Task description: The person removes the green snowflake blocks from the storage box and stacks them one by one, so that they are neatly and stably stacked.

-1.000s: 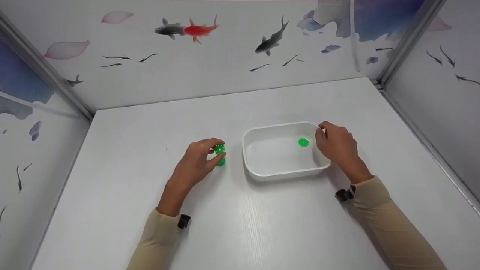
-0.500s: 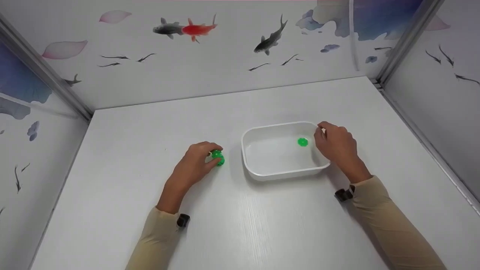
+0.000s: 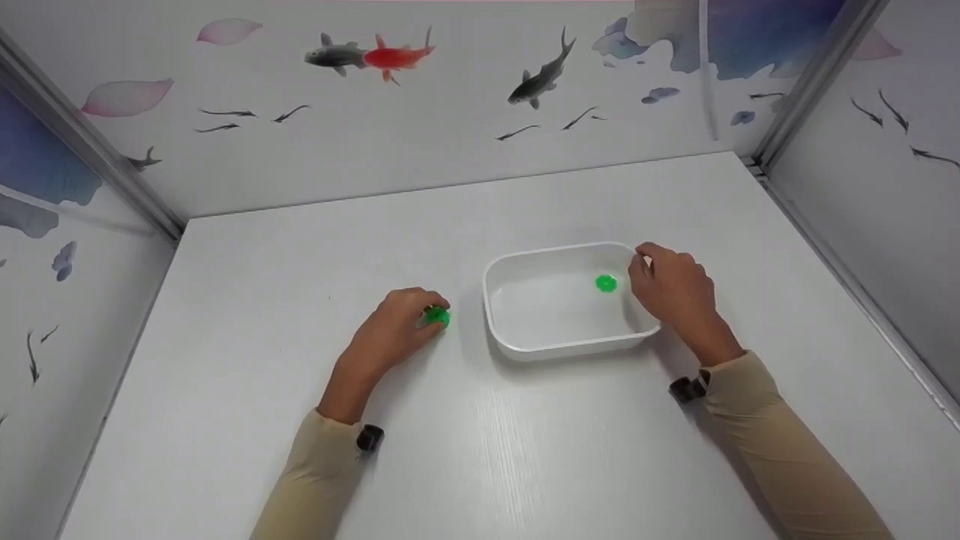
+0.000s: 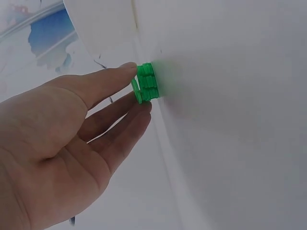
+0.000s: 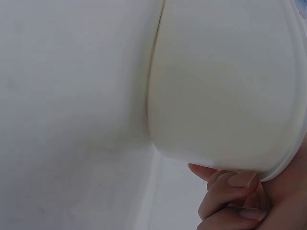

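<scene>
My left hand [image 3: 386, 330] pinches green flower-shaped plastic discs [image 3: 437, 318] between thumb and fingers, low over the table. In the left wrist view the discs [image 4: 148, 80] form a short stack, one of them tilted away on the palm side, with the thumb at one edge and fingertips at the other. On the right, my right hand [image 3: 673, 289] grips the far right corner of a white plastic tub [image 3: 566, 348]; its fingers curl against the outer wall in the right wrist view. One green disc [image 3: 606, 283] lies inside the tub.
The white table [image 3: 480, 450] carries the tub right of its middle, a short way from the left hand. Upright panels [image 3: 450, 127] printed with fish enclose the back and sides. A small dark device [image 3: 369, 438] sits at the left cuff, another [image 3: 688, 389] at the right.
My left hand has lowered a green disc toward the others beneath it, and its fingers now close around them together. My right hand stays on the tub.
</scene>
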### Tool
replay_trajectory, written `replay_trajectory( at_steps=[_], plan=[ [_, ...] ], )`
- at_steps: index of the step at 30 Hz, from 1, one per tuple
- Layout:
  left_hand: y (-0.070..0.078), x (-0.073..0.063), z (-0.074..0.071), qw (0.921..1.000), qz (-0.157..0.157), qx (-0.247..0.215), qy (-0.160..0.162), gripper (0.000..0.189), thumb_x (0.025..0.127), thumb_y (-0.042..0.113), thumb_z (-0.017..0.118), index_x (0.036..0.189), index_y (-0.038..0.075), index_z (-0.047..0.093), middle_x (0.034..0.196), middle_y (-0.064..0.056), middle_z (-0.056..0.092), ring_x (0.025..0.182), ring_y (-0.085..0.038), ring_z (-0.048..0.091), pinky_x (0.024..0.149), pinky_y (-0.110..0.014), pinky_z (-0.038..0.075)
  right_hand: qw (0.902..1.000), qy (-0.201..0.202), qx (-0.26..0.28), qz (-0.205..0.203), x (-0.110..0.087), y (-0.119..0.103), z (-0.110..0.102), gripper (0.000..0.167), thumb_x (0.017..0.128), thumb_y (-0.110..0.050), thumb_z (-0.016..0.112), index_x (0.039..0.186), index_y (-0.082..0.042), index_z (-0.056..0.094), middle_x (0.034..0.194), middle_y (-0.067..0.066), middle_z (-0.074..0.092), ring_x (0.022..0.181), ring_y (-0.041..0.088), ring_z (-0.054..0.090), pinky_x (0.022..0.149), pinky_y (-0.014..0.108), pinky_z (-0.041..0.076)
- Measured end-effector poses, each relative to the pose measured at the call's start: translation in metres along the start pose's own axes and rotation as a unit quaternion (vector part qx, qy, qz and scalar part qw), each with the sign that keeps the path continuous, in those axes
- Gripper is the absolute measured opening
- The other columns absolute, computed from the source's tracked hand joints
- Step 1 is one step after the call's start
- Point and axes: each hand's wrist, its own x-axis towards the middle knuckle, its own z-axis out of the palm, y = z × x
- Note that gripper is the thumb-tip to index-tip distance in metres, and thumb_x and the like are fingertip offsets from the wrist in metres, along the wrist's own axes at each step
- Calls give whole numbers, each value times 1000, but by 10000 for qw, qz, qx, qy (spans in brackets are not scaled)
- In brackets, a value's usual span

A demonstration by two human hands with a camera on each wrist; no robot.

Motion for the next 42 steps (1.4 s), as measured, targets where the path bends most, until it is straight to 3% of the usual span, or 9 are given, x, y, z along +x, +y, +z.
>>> replay_trajectory(
  at_steps=[3, 10, 27, 31, 37, 42],
  plan=[
    [1, 2, 0, 10000, -70, 26, -30, 30, 98, 12, 81, 127, 9, 79, 124, -8, 79, 116, -22, 73, 106, -42, 60, 10000, 25, -35, 18, 0, 0, 0, 45, 111, -31, 44, 139, -4, 69, 101, 20, 76, 75, 29, 57, 56, 35, 38],
    [1, 2, 1, 10000, -34, 28, -70, 28, 98, 10, 81, 126, 9, 80, 125, -8, 79, 121, -23, 73, 107, -41, 59, 10000, 60, -44, -63, 0, 1, 0, 44, 111, -31, 44, 137, -6, 70, 93, 19, 75, 69, 28, 55, 51, 35, 38],
    [-1, 3, 2, 9999, -38, 25, -143, 28, 97, 9, 81, 125, 9, 80, 124, -8, 79, 120, -24, 73, 107, -42, 60, 9999, -94, -89, -8, 0, 1, -1, 46, 112, -33, 42, 140, -6, 68, 110, 23, 78, 77, 31, 62, 57, 40, 47],
    [1, 2, 1, 9998, -117, 76, -169, 31, 99, 19, 81, 129, 11, 78, 130, -7, 78, 125, -24, 72, 110, -43, 58, 9999, -109, -91, 6, 0, 1, -1, 45, 112, -33, 42, 138, -6, 68, 107, 23, 78, 75, 30, 61, 55, 37, 43],
    [5, 0, -3, 9995, -254, 62, 179, 42, 108, 45, 66, 141, 18, 71, 146, -5, 70, 142, -27, 63, 118, -50, 52, 9999, -23, -97, -44, 0, 1, 0, 46, 112, -32, 43, 138, -5, 69, 107, 23, 78, 74, 30, 60, 55, 38, 44],
    [8, -1, -7, 9983, -109, 208, 540, 45, 110, 49, 61, 145, 22, 68, 149, -3, 68, 144, -26, 61, 117, -50, 53, 9998, 70, -71, -148, 1, 3, 3, 46, 112, -31, 42, 137, -4, 70, 105, 23, 78, 73, 30, 61, 53, 37, 43]
  ],
)
